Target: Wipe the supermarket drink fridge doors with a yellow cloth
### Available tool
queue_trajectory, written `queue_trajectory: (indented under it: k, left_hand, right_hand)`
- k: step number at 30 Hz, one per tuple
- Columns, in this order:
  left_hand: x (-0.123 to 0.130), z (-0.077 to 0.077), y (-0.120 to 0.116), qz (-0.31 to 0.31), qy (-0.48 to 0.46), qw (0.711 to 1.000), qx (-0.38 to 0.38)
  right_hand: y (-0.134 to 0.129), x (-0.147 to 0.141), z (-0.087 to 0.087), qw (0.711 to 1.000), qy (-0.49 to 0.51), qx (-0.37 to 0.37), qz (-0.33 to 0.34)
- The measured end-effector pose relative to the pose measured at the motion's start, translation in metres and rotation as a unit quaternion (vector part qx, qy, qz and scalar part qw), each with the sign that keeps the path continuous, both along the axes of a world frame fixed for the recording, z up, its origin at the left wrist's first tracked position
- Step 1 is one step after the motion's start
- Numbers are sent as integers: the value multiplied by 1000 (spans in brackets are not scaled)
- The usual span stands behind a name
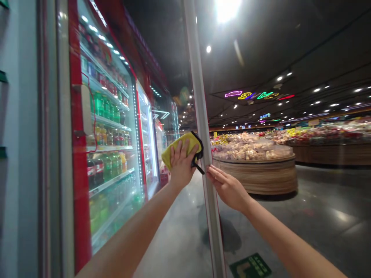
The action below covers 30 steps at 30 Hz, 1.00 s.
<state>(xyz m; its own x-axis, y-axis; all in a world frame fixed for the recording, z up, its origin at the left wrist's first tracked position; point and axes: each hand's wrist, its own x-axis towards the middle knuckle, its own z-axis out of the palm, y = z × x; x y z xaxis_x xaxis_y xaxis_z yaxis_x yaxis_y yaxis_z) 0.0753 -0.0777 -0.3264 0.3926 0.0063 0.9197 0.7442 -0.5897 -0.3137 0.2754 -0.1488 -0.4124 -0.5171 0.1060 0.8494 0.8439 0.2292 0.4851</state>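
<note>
My left hand (183,164) presses a folded yellow cleaning cloth (169,154) flat against a glass door pane, fingers laid over it. The cloth has a black edge, and a black strip hangs from its right side beside the frame. My right hand (228,189) grips the edge of the door's grey metal frame (199,96) just right of the cloth, fingertips resting on the metal. Its thumb is hidden. The frame runs nearly upright through the middle of the view, leaning slightly.
Left, behind the glass, stands a red-framed drinks cooler (81,231) with shelves of bottles. A round wood-sided display stand (257,177) piled with packaged goods stands to the right. A green floor sign (251,266) lies near the door's foot on the grey floor (327,224).
</note>
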Motion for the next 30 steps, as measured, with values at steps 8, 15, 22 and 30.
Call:
queue_trajectory:
  k: [8, 15, 22, 30]
  left_hand:
    - [-17, -20, -6, -15, 51, 999, 9]
    - [9, -1, -25, -49, 74, 996, 32]
    - [-37, -62, -26, -37, 195, 979, 48]
    - [-37, -26, -34, -6, 61, 998, 28]
  right_hand:
    - [-18, -2, -20, 999, 7, -11, -40]
    - [-42, -4, -12, 997, -10, -6, -72]
    - [-62, -7, -15, 993, -25, -1, -117]
    - [-72, -24, -13, 993, -11, 26, -112]
